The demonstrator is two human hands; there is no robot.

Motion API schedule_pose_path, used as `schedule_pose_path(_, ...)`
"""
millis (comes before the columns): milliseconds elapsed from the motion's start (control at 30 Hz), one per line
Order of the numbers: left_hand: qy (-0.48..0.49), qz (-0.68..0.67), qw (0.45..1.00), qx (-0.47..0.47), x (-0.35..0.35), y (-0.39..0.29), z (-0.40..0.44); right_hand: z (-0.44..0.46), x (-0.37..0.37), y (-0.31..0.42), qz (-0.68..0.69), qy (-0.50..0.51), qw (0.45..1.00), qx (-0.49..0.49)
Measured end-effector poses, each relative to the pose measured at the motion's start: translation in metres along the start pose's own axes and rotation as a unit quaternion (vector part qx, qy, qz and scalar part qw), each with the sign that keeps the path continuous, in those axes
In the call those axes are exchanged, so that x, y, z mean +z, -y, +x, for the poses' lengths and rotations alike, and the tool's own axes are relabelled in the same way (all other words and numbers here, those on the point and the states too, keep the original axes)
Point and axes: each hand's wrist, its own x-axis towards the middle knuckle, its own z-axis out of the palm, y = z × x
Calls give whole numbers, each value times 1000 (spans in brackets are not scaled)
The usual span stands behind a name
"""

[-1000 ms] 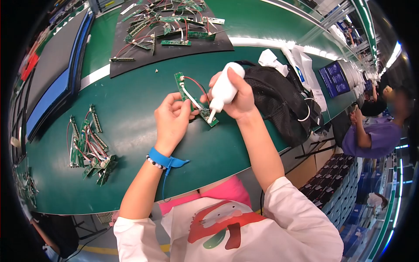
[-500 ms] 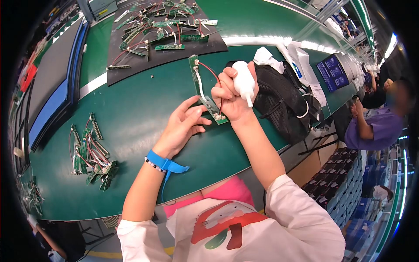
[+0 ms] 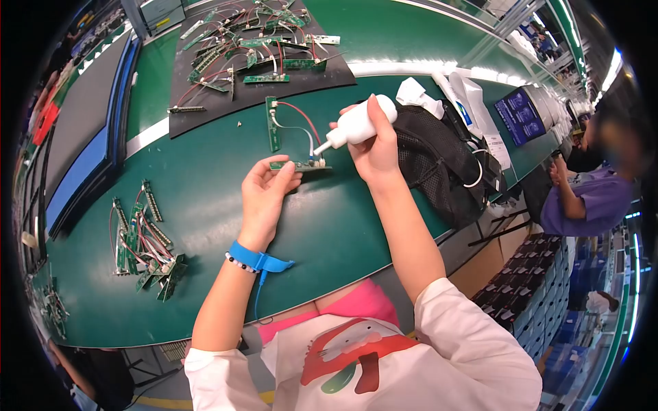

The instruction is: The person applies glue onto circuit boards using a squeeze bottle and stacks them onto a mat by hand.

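Observation:
My left hand (image 3: 266,195) pinches the near end of a narrow green circuit board (image 3: 308,166) between thumb and fingers, holding it over the green bench. Red and white wires run from its connector end to a second circuit board (image 3: 273,127), which lies beyond it. In my right hand (image 3: 378,154) is a white squeeze bottle (image 3: 367,123), tilted with its thin nozzle pointing down and left. The nozzle tip is at the wire connectors on the held board; whether it touches them I cannot tell. A blue wrist strap (image 3: 255,257) circles my left wrist.
Several wired boards lie on a black mat (image 3: 240,103) at the back, and another bunch of boards (image 3: 144,246) sits at left. A black mesh bag (image 3: 428,161) and crumpled tissue (image 3: 419,96) are right of my hand. A person in purple (image 3: 582,202) sits farther right.
My left hand has taken hold of one board, now turned sideways apart from the other. The bottle has swung from upright in my fist to tilted, its nozzle at the connectors.

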Motion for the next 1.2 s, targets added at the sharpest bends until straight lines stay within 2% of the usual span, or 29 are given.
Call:
schedule_pose_path(133,-26,-11,1000,7,0,-1,-1,-10,1,-9,-142,-1,964,-224)
schedule_pose_path(233,-29,-13,999,7,0,-2,0,-6,-4,-11,-322,73,848,-414)
schedule_pose_path(267,-28,-13,1000,5,-1,-1,0,-4,-3,-14,-326,85,835,-434)
schedule_pose_path(367,-34,-32,999,16,-1,1,1,-8,-1,-13,-371,98,815,-435)
schedule_pose_path(1200,-26,-16,999,13,-1,-4,-1,-7,1,-19,-417,122,761,-482)
